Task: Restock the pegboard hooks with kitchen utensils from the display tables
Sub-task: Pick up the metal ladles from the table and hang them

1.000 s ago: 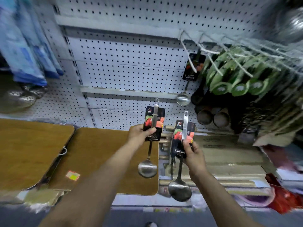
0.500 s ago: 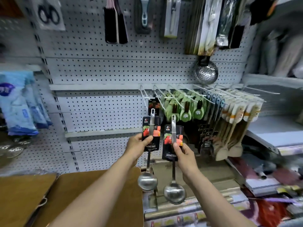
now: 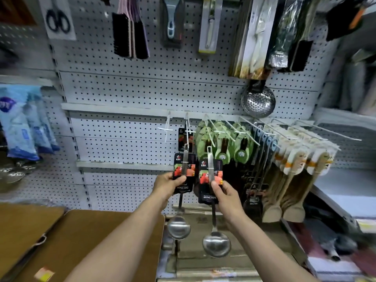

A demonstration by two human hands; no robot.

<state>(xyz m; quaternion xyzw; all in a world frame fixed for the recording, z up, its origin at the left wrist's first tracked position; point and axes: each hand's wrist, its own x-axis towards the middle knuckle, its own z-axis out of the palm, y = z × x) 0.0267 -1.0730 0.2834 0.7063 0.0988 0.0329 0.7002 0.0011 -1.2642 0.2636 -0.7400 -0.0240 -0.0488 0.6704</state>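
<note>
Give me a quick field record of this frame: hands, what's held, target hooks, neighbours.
left hand: grips a carded ladle by its label card
right hand: grips a second carded ladle the same way
ladle pose: both upright, bowls down, hang holes up
empty hook: above left hand
next hook: one matching card already hung
right neighbours: green-carded utensils
above: perforated skimmer

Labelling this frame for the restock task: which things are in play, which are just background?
In play: left hand holding a ladle; right hand holding a second ladle; empty hook; hook with one carded ladle.

Background: skimmer, green-carded utensils, brushes, scissors pack, wooden tables.
</note>
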